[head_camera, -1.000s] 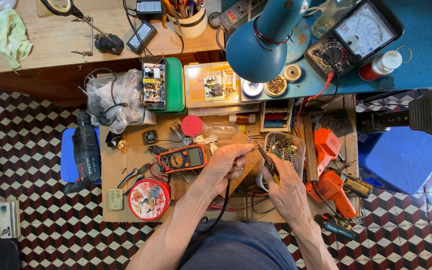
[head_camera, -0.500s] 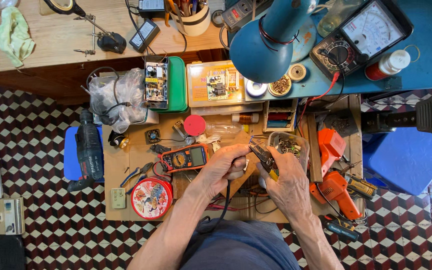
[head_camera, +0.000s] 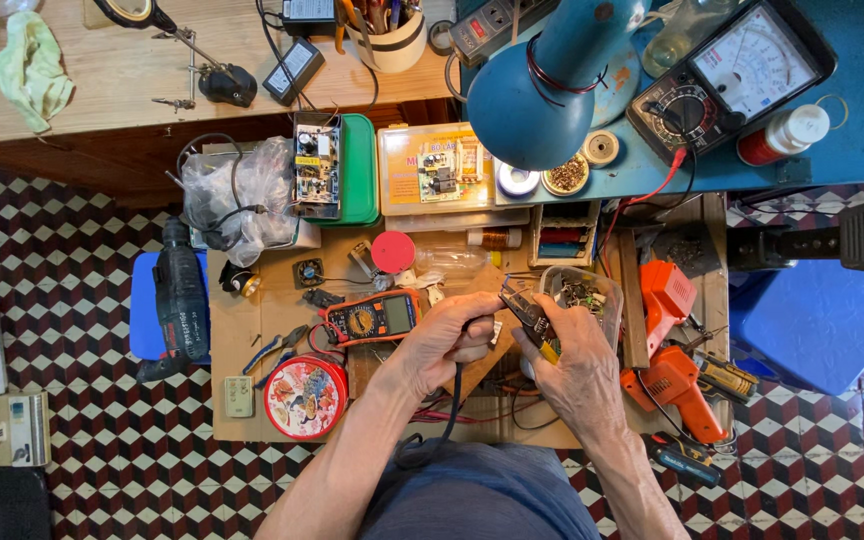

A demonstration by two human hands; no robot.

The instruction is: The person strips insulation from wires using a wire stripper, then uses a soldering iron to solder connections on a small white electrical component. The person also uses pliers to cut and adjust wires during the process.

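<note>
The pliers (head_camera: pixel 530 318) sit just right of centre in the frame, dark jaws pointing up-left and the yellow-tipped handles running down-right into the right hand (head_camera: pixel 577 368), so the long axis is a diagonal. That hand is wrapped closed around the handles. The left hand (head_camera: pixel 447 340) is right beside it to the left, fingers curled shut on a black cable (head_camera: pixel 449 410) that drops toward the bottom of the frame between the forearms. The plier tips point at the gap above the left hand's knuckles, so the left hand is the nearer one to the jaws, pretty much touching distance.

What's actually between the jaws is too small to make out, and the cable's top end is buried in the left fist. Just left of the hands lies an orange multimeter (head_camera: pixel 369 318), with a round red tin (head_camera: pixel 305 397) lower left. A clear plastic tub (head_camera: pixel 584 293) of small parts sits right behind the right hand, partly hidden by it.
</note>
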